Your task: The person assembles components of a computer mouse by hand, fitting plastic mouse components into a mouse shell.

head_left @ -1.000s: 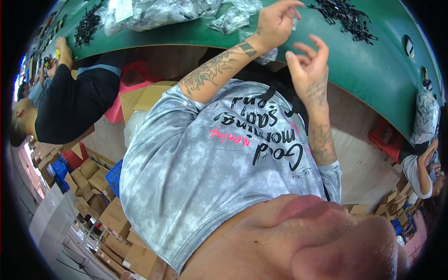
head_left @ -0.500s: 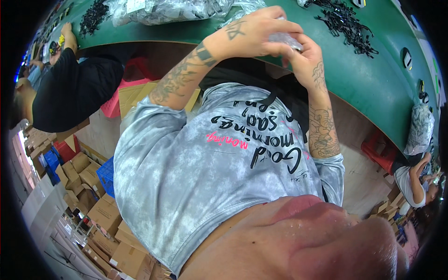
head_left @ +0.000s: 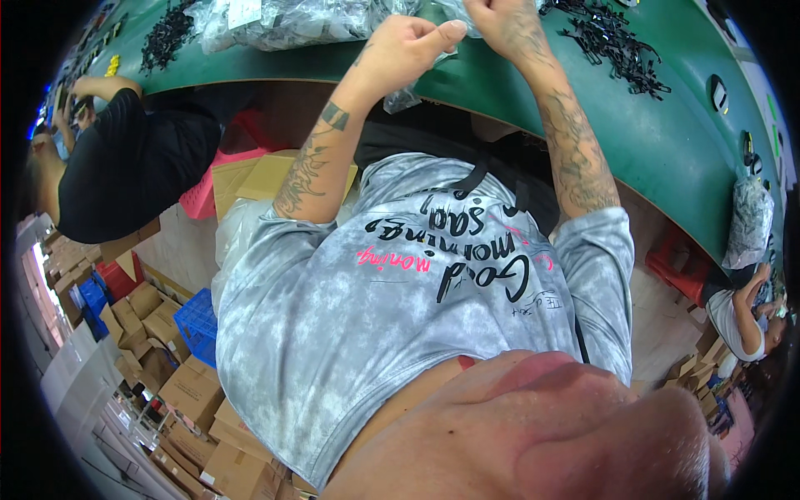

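My left hand [head_left: 407, 52] is closed at the table's front edge, its thumb stretched toward the right. Crumpled clear plastic [head_left: 402, 100] hangs below its fingers, apparently the end of a small bag gripped in them. At the top rim of the picture, my right hand [head_left: 507, 27] is raised over the table with fingers curled in; its fingertips are partly cut off, so what they pinch cannot be made out. Just beyond my left hand lies a large clear plastic bag [head_left: 292, 25] filled with small wrapped items.
Loose black clip-like parts [head_left: 621, 54] lie heaped on the green table [head_left: 583, 108], with another dark heap [head_left: 167, 37] at left. A filled plastic bag [head_left: 750, 221] rests at the right edge. Co-workers sit on both sides. Cardboard boxes [head_left: 196, 387] and a blue crate [head_left: 197, 325] stand behind.
My hands were together around a small clear plastic-wrapped item; now they are apart. The right has moved up and away over the table, the left slightly left. The left co-worker's arm has shifted.
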### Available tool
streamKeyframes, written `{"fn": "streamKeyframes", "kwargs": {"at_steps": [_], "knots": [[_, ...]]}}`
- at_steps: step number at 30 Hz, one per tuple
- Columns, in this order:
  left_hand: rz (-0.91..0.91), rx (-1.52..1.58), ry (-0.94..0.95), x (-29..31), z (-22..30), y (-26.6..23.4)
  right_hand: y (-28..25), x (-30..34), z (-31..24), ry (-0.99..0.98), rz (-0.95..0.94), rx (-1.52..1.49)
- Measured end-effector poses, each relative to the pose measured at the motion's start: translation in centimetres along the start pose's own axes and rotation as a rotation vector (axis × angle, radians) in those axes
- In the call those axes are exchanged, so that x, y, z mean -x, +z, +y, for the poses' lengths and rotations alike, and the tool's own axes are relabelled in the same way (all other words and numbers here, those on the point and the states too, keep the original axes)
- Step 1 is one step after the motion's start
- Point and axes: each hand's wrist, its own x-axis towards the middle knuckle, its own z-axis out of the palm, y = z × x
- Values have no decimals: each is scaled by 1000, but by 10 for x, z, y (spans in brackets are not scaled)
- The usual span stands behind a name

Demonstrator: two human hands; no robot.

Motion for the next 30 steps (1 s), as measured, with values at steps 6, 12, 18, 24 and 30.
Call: {"fn": "streamKeyframes", "kwargs": {"at_steps": [6, 12, 18, 24, 30], "knots": [[-38, 259, 85, -31, -2, 40, -60, 41, -27, 213, -66, -356], [-182, 4, 30, -51, 21, 56, -101, 70, 0, 50, -104, 347], [147, -373, 672, -27, 49, 88, -97, 80, 8, 351, -320, 397], [37, -354, 929, -10, 52, 99, -93, 95, 31, 448, -210, -1063], [295, -184, 655, -12, 75, 60, -87, 102, 31, 534, 116, -1167]]}}
